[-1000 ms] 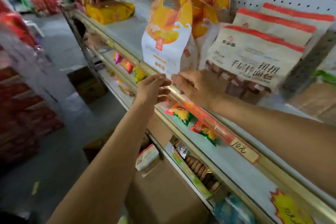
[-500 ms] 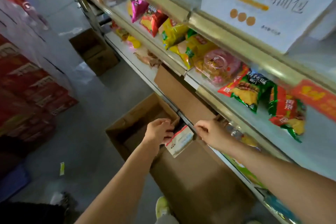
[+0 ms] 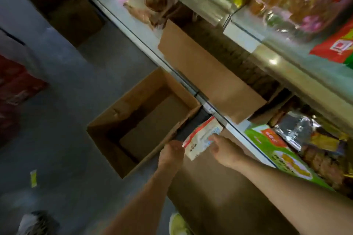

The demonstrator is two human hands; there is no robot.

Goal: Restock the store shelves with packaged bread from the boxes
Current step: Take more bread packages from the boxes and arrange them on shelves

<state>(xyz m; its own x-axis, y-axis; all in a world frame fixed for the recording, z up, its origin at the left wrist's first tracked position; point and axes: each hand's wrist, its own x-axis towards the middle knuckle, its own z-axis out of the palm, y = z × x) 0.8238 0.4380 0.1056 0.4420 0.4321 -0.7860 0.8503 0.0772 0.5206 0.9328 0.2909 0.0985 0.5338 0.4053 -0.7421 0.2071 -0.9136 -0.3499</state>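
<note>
Seemingly both hands (image 3: 172, 153) touching bread package (image 3: 200, 139)

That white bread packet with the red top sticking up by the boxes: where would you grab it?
Probably by its two side edges, from above. The white bread packet with the red strip stands tilted, upper part free, lower part hidden. The left hand and right hand already flank it.

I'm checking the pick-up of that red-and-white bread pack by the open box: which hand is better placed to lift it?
Probably the right hand: its fingers already lie on the bread pack, while the left hand only reaches its edge.
</note>
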